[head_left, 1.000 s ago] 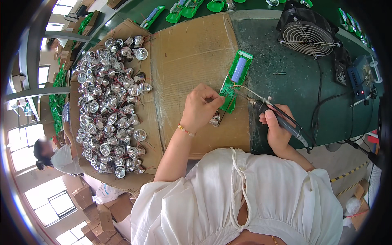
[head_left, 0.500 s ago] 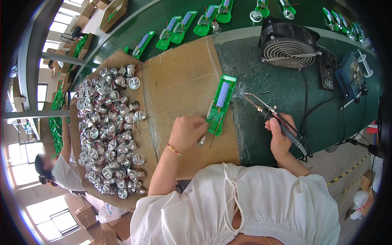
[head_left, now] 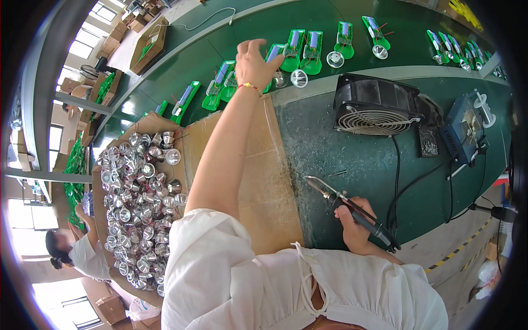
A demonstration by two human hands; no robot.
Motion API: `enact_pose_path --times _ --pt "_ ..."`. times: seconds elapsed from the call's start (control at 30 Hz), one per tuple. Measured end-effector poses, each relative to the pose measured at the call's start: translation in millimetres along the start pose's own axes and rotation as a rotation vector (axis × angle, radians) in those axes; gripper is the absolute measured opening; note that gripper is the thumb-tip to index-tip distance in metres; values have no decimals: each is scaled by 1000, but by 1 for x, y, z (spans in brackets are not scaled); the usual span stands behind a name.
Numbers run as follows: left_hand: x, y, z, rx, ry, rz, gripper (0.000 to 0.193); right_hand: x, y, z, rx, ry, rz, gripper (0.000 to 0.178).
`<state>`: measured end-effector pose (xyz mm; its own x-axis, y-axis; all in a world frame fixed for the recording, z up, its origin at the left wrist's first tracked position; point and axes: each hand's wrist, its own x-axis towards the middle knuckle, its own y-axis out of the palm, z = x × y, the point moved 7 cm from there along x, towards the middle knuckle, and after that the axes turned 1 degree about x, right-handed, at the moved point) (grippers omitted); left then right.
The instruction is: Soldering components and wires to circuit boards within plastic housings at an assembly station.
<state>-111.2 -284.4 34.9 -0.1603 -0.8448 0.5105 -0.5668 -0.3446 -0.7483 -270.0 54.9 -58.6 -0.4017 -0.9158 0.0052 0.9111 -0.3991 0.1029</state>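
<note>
surface [head_left: 341, 159]: green, cardboard, fan [head_left: 377, 113] | left hand [head_left: 254, 61]: on board [head_left: 275, 55], grip unclear | right hand [head_left: 352, 228]: grips iron [head_left: 352, 212]

Single head-worn fisheye view, looking steeply down over the chest onto the bench [head_left: 352, 159] at close range; far edge toward 12 o'clock, forearms entering from 6, rim lines bent.

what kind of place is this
Most likely an electronics assembly workshop. The right hand holds a soldering iron beside a small fan, the left hand reaches a row of green circuit boards, and shiny metal reflector cups are piled on cardboard.
</note>
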Motion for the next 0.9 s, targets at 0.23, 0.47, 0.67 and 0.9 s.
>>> enact_pose_path --times 0.23,0.47,0.67,0.9 --pt "-49 -3 38 61 -97 338 51 -2 3 -5 -80 31 53 16" --pt "-217 -107 -18 -83 -154 263 47 1 2 3 -12 6 22 14" --pt "-237 -200 50 185 -312 -242 30 0 0 -1 -36 -58 7 19" --pt "-198 -228 155 596 -36 50 29 1 8 4 -33 -102 -38 17"
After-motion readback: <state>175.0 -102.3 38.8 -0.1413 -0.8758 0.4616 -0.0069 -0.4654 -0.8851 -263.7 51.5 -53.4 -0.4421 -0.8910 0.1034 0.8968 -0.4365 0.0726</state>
